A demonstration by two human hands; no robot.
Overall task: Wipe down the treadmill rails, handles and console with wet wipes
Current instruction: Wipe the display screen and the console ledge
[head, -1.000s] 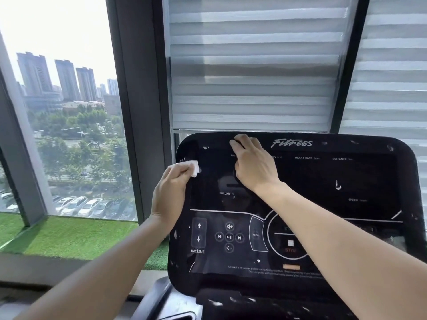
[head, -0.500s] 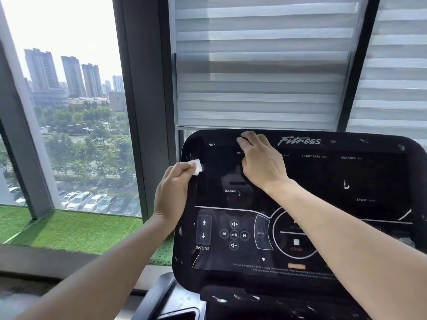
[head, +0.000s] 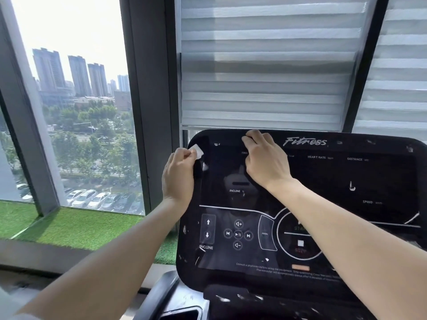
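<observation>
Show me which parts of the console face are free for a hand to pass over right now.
Free: the right half of the console, from the HEART RATE and DISTANCE labels down to SPEED, and the lower left round the INCLINE arrows and media buttons. Crowded: the top left, where the left hand pinches a wet wipe and the right hand grips the top edge.

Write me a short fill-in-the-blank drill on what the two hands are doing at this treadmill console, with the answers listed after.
1. The left hand pinches a small ____ wipe at the console's upper left corner.
2. The right hand rests its fingers on the ____ edge of the console.
3. The brand word printed beside the right hand reads ____.
4. The arrow buttons at lower left are labelled ____.

Answers: white; top; Fitness; INCLINE
</observation>
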